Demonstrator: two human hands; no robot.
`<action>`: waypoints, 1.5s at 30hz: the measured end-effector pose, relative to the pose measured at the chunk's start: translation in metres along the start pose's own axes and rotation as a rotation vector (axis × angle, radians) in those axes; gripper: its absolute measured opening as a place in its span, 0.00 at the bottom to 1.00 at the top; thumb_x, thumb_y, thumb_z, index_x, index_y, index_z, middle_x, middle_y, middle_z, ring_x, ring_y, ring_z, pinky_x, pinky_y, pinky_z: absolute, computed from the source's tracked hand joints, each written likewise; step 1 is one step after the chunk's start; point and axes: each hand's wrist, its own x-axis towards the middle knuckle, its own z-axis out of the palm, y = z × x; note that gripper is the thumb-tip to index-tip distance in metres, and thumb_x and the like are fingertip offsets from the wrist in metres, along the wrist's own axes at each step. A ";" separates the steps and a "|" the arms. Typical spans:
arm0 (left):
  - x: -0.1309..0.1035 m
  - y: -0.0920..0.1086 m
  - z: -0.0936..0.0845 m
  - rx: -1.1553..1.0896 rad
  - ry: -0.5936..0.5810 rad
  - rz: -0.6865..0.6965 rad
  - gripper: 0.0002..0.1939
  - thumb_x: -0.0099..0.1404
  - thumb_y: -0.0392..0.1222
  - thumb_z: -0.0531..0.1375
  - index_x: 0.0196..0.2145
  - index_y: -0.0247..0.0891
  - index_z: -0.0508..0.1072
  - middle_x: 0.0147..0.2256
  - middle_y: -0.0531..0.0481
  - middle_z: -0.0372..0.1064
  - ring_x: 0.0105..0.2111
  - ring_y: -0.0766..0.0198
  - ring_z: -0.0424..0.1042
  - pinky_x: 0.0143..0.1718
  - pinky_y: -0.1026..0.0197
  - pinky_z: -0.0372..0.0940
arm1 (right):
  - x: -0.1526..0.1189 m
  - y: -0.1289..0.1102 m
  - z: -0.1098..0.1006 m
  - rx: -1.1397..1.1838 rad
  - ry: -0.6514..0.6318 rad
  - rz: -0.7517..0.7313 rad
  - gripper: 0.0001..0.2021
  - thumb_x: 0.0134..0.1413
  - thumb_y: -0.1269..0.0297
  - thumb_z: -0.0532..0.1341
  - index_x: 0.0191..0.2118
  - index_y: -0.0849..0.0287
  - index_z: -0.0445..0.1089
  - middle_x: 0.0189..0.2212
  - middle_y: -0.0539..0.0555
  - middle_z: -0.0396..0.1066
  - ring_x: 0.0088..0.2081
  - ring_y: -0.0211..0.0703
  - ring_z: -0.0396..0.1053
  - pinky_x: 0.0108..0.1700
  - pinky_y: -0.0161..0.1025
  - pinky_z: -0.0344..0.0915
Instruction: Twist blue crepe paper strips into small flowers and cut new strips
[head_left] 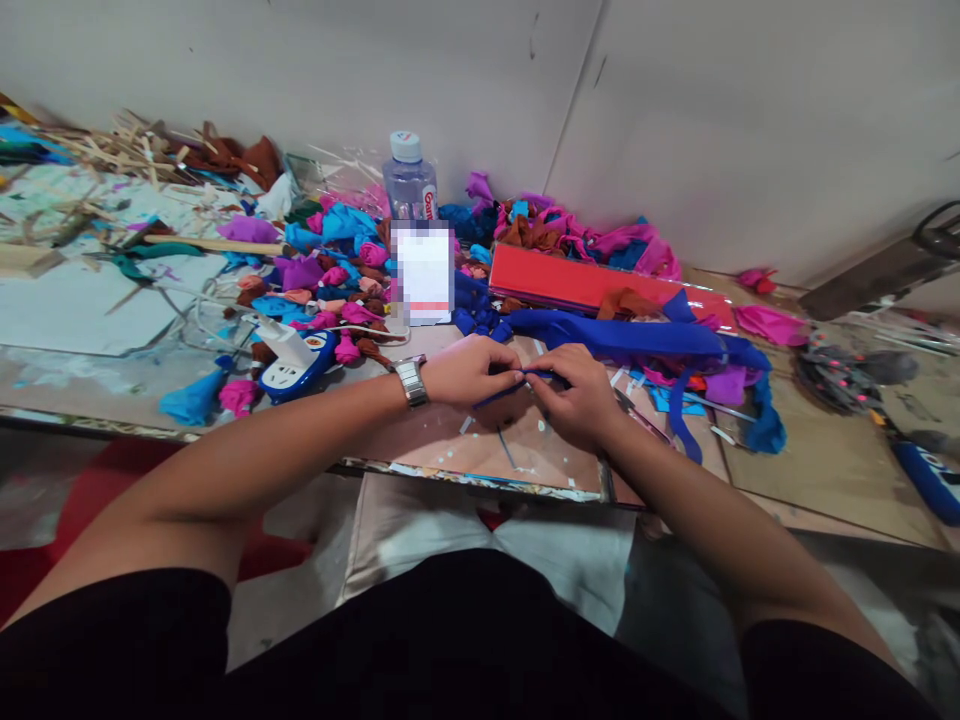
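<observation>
A blue strip (496, 396) sits over the counter (450, 447) near its front edge, pinched by the fingertips of both the left hand (474, 371) and the right hand (574, 392), likely for fine control. Blue cloth (622, 335) lies just beyond the right hand, seemingly for easy reach; the bottle (409, 178) stands farther back, apparently out of the way.

Craft workshop, cloth scraps (343, 228), wooden sticks (129, 155), probably pliers (133, 267)

A white-capped bottle (409, 183) stands near the wall (300, 70), beyond a power strip (302, 374).
</observation>
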 end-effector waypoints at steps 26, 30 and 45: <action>0.002 -0.006 -0.003 -0.928 -0.341 -0.332 0.09 0.65 0.43 0.66 0.34 0.34 0.75 0.28 0.47 0.78 0.29 0.64 0.80 0.31 0.66 0.70 | 0.003 -0.008 -0.006 0.074 0.034 -0.152 0.06 0.67 0.64 0.67 0.47 0.52 0.77 0.41 0.54 0.83 0.42 0.48 0.78 0.50 0.50 0.68; 0.003 -0.005 -0.003 -0.983 -0.328 -0.368 0.07 0.62 0.40 0.67 0.33 0.33 0.75 0.29 0.46 0.78 0.28 0.64 0.80 0.33 0.65 0.72 | 0.004 -0.007 -0.006 0.054 0.026 -0.161 0.05 0.67 0.64 0.67 0.47 0.52 0.77 0.40 0.54 0.83 0.42 0.48 0.78 0.49 0.51 0.68; 0.003 -0.004 -0.005 -0.954 -0.337 -0.373 0.07 0.60 0.40 0.65 0.31 0.33 0.75 0.26 0.49 0.75 0.27 0.64 0.79 0.32 0.66 0.72 | 0.006 -0.006 -0.008 -0.012 -0.001 -0.239 0.09 0.64 0.64 0.69 0.49 0.51 0.76 0.41 0.52 0.84 0.43 0.47 0.79 0.50 0.52 0.65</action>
